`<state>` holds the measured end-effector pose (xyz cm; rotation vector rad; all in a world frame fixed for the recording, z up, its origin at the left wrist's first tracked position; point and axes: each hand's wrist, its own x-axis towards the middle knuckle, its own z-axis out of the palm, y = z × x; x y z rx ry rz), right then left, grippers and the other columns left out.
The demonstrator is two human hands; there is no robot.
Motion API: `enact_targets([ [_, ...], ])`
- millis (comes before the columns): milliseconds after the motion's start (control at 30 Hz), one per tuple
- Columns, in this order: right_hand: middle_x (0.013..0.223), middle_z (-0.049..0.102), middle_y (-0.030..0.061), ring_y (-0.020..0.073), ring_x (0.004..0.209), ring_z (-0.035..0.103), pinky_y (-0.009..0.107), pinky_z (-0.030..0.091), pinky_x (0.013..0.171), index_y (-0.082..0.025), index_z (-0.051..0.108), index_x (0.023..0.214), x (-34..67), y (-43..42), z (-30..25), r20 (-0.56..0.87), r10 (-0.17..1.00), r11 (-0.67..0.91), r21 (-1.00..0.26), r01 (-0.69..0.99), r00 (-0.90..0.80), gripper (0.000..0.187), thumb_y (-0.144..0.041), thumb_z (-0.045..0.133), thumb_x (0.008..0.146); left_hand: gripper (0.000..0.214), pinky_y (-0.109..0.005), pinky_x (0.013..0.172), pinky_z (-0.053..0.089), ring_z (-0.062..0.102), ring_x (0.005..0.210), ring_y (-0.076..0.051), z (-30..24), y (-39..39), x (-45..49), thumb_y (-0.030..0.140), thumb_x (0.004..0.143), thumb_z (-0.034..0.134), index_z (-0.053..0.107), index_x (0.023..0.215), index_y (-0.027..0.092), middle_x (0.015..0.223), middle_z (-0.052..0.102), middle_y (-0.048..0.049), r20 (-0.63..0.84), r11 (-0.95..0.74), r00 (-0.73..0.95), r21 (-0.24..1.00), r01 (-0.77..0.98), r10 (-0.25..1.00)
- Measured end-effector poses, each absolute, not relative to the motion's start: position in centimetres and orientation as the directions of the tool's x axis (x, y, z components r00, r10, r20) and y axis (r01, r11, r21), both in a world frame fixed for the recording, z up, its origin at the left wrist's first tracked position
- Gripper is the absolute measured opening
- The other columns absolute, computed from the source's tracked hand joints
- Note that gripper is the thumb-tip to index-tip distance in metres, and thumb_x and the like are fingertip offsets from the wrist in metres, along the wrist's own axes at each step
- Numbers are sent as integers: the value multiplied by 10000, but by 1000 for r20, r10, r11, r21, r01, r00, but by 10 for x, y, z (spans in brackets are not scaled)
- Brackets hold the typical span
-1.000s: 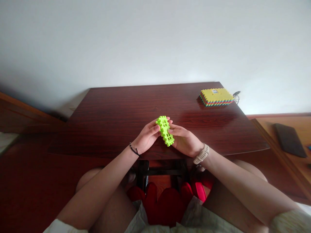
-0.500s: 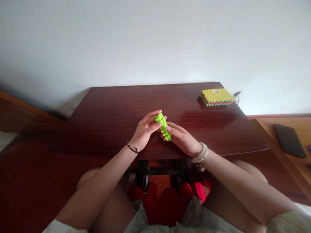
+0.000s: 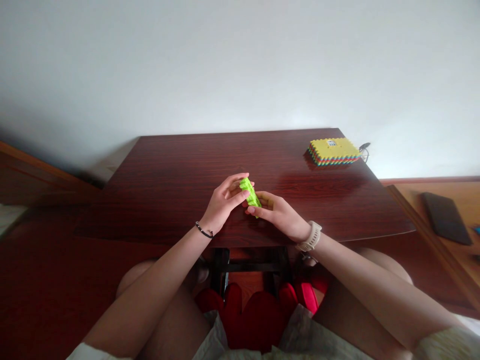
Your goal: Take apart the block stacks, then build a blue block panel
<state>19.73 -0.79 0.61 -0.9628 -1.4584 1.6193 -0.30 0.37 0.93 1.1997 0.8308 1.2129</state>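
Note:
Above the front part of the table, both hands hold a small lime-green notched block (image 3: 251, 192). My left hand (image 3: 225, 198), with a black bracelet on its wrist, is closed on the upper end, its thumb across the near face. On the lower end is my right hand (image 3: 276, 214), thumb in front and fingers curled behind the block. A pale watch (image 3: 312, 236) is on the right wrist. Fingers cover part of the block, so its full shape is hidden.
A stack of foam puzzle mats (image 3: 334, 150), yellow on top, lies at the back right of the dark wooden table (image 3: 180, 170), beside a black cable (image 3: 365, 147). The wall (image 3: 240, 65) rises behind. A dark flat object (image 3: 446, 217) rests on the lower surface at right.
The green block has turned between the hands and shows a narrower side. My right thumb has shifted down and left along it, and the right fingers show more. The left hand has barely moved.

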Motion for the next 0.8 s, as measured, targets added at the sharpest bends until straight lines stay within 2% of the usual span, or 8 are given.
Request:
enact_targets([
  [100,1089,793,54,236,976,751,391,602,888,-229,753,1148,198,-7,6,-54,876,-80,-996,-36,-479,385,-480,872,882,465,-447,1105,553,722,1283,-308,8,4,-3,393,883,896,738,1297,255,1293,762,-94,124,-73,203,967,-243,971],
  [333,1185,803,115,249,1018,773,400,617,933,-173,728,1175,201,-7,9,-57,850,-64,-998,5,-523,478,-529,856,882,459,-445,1041,568,758,1181,-296,10,2,-3,379,871,906,746,1268,214,1161,810,-103,57,1,191,957,-291,980],
  [800,1137,809,106,238,999,773,394,615,942,-172,721,1185,202,-6,14,-62,839,-64,-998,15,-540,469,-535,827,907,481,-478,1065,566,771,1147,-294,16,1,-1,385,818,947,779,1228,198,1096,826,-97,25,9,116,957,-289,993],
])
